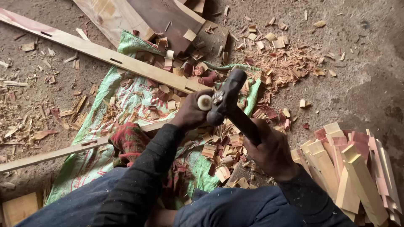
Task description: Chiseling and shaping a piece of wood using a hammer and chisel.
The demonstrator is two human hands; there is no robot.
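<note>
Two hands: both are yours and both are closed on tools, close together over the green woven sack [126,98].
Left hand [190,112]: you wrap it tight round a chisel handle [204,102]; only the pale round butt shows, pointing up toward the camera.
Right hand [269,151]: you grip the dark shaft of the hammer [229,98] low down, fingers fully curled.
Key relation: the hammer head sits just beside the chisel butt, on its right, touching or nearly so; you cannot tell which.
Hammer axis: it runs from your right hand up and left to the head.
Workpiece: the long pale slat [105,54] with slots lies diagonally, its near end just above your left hand, which is the nearer one.
Hidden: the chisel blade and where it bites are covered by your left fist.
Around: chips and offcuts litter the sack; cut wooden pegs [353,168] are stacked to your right.
Cut off: the slat's far end leaves the view at top left.
</note>
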